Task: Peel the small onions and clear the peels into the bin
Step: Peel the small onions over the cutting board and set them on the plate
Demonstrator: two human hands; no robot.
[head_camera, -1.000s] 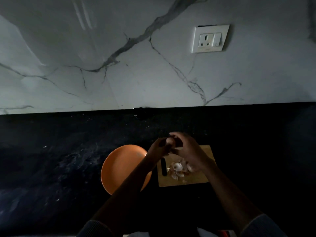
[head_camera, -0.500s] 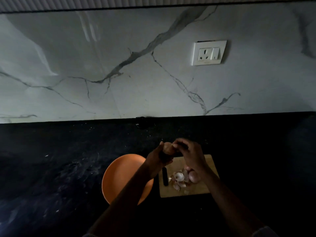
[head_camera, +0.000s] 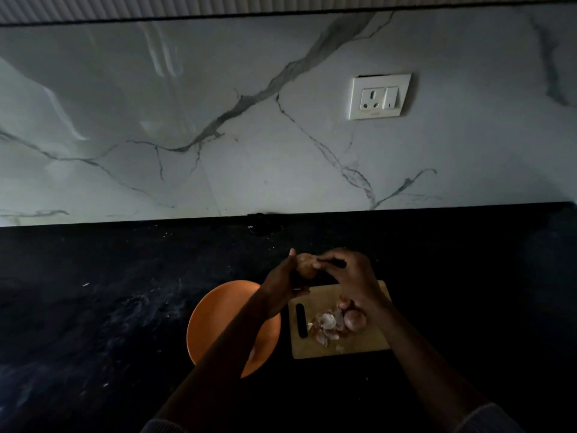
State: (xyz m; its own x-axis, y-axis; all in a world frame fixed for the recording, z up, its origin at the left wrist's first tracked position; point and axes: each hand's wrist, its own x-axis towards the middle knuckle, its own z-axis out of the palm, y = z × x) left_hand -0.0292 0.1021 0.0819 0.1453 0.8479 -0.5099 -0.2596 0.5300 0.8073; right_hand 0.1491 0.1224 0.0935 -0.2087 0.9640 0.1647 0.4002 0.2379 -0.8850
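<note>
Above the wooden board (head_camera: pixel 340 350) bearing papery peels (head_camera: pixel 326 326), my left hand (head_camera: pixel 282 284) grips a round onion (head_camera: pixel 304 266); my right hand (head_camera: pixel 352 276) pinches its skin. Orange plate (head_camera: pixel 215 310) alongside.

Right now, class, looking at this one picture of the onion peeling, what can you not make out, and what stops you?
- Bin: none in the head view.
- Onion in the left hand: peeled or not, too dark; the right hand covers one side.
- Plate: the left forearm hides part, so its contents are uncertain.
- Board: the right wrist covers its far right part, beside another onion and the peels.
</note>
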